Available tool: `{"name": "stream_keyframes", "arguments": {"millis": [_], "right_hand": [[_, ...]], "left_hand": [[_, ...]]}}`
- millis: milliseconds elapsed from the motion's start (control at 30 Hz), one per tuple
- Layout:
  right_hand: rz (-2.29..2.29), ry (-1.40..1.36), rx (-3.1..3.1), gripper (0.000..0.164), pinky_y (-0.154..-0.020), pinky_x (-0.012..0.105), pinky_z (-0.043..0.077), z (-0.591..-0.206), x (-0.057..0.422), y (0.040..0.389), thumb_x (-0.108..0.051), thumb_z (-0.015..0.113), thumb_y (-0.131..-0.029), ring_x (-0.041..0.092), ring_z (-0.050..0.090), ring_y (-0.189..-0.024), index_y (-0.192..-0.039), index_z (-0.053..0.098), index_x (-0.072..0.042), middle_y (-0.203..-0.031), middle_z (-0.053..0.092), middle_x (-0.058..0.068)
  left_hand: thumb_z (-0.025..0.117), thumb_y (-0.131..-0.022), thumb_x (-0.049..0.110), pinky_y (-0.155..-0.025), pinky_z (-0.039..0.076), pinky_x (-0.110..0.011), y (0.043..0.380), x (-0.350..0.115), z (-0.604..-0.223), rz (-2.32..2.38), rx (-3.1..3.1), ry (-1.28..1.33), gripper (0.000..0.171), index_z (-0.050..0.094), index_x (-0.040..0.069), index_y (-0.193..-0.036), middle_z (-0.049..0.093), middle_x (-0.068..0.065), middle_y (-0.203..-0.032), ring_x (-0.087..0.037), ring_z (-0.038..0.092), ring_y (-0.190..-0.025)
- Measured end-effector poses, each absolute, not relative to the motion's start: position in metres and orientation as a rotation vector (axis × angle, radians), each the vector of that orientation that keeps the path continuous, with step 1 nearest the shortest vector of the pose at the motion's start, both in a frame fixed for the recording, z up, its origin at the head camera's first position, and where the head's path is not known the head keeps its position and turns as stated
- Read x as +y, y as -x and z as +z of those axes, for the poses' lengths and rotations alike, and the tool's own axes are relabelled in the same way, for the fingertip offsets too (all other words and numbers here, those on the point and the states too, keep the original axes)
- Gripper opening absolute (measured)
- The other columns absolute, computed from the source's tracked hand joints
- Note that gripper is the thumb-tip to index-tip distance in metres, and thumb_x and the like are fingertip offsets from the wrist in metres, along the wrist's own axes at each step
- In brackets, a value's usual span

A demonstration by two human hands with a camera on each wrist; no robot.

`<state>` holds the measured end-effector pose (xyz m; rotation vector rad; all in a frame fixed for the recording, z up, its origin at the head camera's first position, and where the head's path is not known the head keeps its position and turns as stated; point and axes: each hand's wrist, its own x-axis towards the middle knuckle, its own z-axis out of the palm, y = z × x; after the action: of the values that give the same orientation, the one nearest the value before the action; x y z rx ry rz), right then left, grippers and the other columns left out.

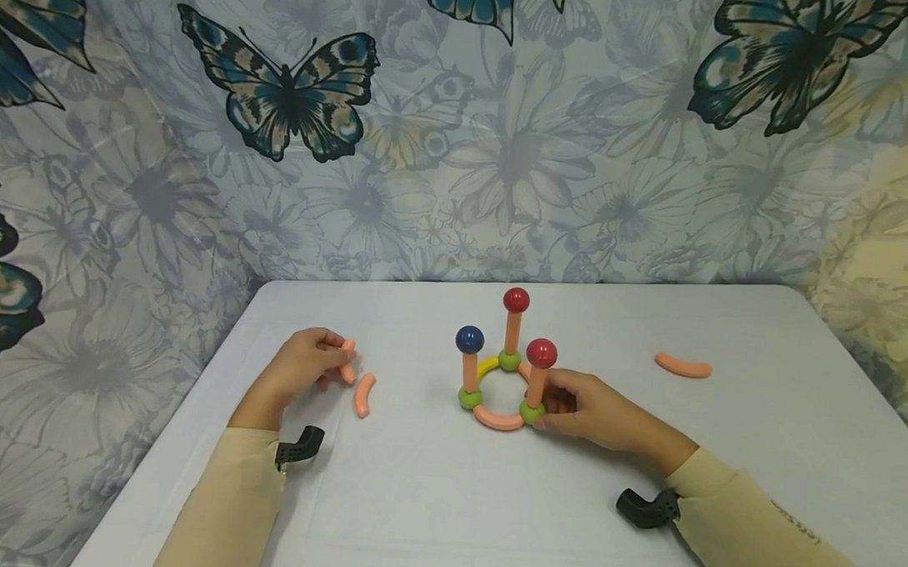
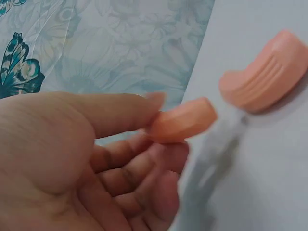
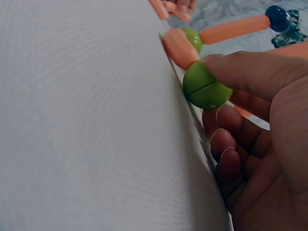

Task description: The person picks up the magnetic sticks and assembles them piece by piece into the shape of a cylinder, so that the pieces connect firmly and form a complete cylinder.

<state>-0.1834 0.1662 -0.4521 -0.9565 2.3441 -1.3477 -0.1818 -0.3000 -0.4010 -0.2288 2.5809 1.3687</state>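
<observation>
My left hand [image 1: 301, 370] pinches a curved orange piece [image 2: 185, 120] between thumb and fingers at the table's left. Just beside it, a second curved orange piece [image 1: 363, 395] lies on the cloth. In the middle stands a ring-shaped toy with three green balls, joined by curved orange pieces and a yellow curved piece [image 1: 487, 366]. From the green balls rise orange rods, topped by a blue ball [image 1: 469, 339] and two red balls [image 1: 542, 353]. With thumb and fingertips my right hand [image 1: 596, 409] grips the ring's near right green ball [image 3: 207, 85].
Another curved orange piece [image 1: 682, 366] lies on the right of the white-covered table [image 1: 431, 500]. Behind the table hangs a floral cloth [image 1: 427, 199] with printed butterflies. Each wrist wears a black camera mount [image 1: 649, 508].
</observation>
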Motion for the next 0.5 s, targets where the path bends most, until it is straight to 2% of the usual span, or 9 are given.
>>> {"name": "stream_keyframes", "arguments": {"millis": [167,267,367,500], "right_hand": [[-1.354,0.958,2.308,0.025,-0.071,0.030,0.050,-0.451,0.168,0.185,-0.020,0.088,-0.096,0.026,0.060,-0.085,-0.113,0.069,-0.020,-0.093,0.063,0.003],[-1.351,0.953,2.252,0.028,-0.074,0.030,0.052,-0.448,0.172,0.188,-0.019,0.088,-0.096,0.028,0.061,-0.089,-0.117,0.069,-0.019,-0.098,0.064,0.006],[-1.365,0.960,2.177,0.033,-0.076,0.030,0.053,-0.446,0.179,0.195,-0.012,0.084,-0.097,0.031,0.061,-0.091,-0.124,0.066,-0.015,-0.102,0.063,0.011],[-1.452,0.934,2.095,0.038,-0.076,0.030,0.053,-0.444,0.193,0.206,0.001,0.074,-0.099,0.030,0.060,-0.092,-0.134,0.060,-0.004,-0.103,0.061,0.017]], "left_hand": [[0.078,-0.103,0.044,-0.089,0.054,-0.043,0.183,-0.286,-0.398,1.588,2.543,0.198,0.052,0.067,0.003,-0.134,0.079,-0.009,-0.095,-0.028,0.068,-0.106],[0.077,-0.105,0.041,-0.089,0.056,-0.044,0.183,-0.270,-0.395,1.751,2.434,0.140,0.054,0.066,0.000,-0.137,0.077,-0.015,-0.098,-0.032,0.069,-0.108],[0.075,-0.107,0.036,-0.087,0.054,-0.042,0.184,-0.253,-0.391,1.834,2.342,0.070,0.048,0.066,-0.002,-0.137,0.077,-0.018,-0.109,-0.032,0.070,-0.111],[0.074,-0.107,0.039,-0.085,0.049,-0.039,0.187,-0.233,-0.386,1.850,2.307,0.036,0.044,0.070,0.003,-0.131,0.077,-0.014,-0.115,-0.029,0.070,-0.113]]}}
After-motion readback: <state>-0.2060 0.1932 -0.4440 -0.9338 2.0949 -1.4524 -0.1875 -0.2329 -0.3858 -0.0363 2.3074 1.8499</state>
